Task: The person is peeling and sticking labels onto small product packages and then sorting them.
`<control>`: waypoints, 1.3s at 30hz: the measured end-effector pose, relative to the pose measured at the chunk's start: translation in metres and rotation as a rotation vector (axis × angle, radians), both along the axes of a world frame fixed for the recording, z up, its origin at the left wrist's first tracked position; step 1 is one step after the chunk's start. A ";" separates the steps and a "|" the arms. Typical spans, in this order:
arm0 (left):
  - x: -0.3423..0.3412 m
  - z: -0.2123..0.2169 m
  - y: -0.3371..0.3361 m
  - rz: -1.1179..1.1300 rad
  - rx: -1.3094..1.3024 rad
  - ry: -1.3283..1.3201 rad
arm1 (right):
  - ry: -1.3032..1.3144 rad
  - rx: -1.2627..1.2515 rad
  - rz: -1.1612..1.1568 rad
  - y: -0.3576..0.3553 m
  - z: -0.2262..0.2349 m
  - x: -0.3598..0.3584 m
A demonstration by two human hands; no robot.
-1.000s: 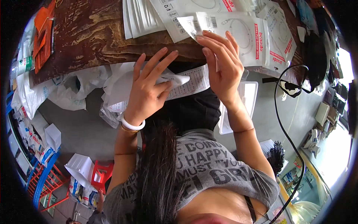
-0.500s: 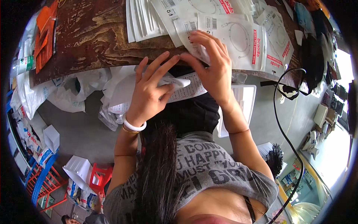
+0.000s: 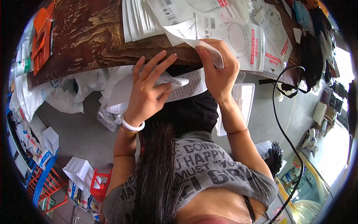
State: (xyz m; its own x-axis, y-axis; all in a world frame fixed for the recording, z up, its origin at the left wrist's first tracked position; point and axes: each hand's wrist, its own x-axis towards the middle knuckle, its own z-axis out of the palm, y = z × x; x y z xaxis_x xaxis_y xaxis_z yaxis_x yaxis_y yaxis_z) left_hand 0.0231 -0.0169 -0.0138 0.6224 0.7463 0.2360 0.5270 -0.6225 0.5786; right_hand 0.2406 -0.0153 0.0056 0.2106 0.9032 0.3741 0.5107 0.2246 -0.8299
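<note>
My left hand hovers over my lap by the table's near edge. Its thumb and index finger pinch a curled sheet of printed labels, while the other fingers stretch out. At the table edge, my right hand grips the near end of a white printed packaging bag between thumb and fingers. That end is lifted and bent up; the far part rests on other bags. Beside it lies another flat packaging bag with a cable drawing and a red strip.
More flat bags are fanned out on the worn wooden table. Orange packets lie at its left end. A black cable hangs at the right. Below are plastic bags and a white bin.
My right hand has closed on the near end of a packaging bag and bent it up, shifting slightly right and toward me. My left hand keeps its pinch on the label sheet.
</note>
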 end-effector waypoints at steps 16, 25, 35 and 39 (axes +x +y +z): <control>0.001 0.004 0.004 -0.006 0.012 -0.002 | -0.359 0.032 0.154 0.020 -0.001 -0.002; 0.016 0.016 -0.003 0.066 -0.016 -0.248 | -0.572 -0.094 -0.031 0.018 0.007 0.031; -0.006 0.027 0.031 0.040 0.055 -0.043 | -0.644 -0.089 0.266 0.029 0.009 0.024; -0.034 0.058 0.030 -0.160 -0.078 -0.083 | -0.668 -0.075 0.281 0.034 0.003 0.025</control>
State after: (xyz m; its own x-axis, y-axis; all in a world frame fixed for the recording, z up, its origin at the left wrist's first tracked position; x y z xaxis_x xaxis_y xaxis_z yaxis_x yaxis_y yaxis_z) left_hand -0.0104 0.0130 0.0441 0.7156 0.6572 0.2368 0.3728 -0.6460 0.6661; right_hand 0.2656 0.0191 0.0090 -0.2849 0.9178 0.2766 0.8449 0.3767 -0.3798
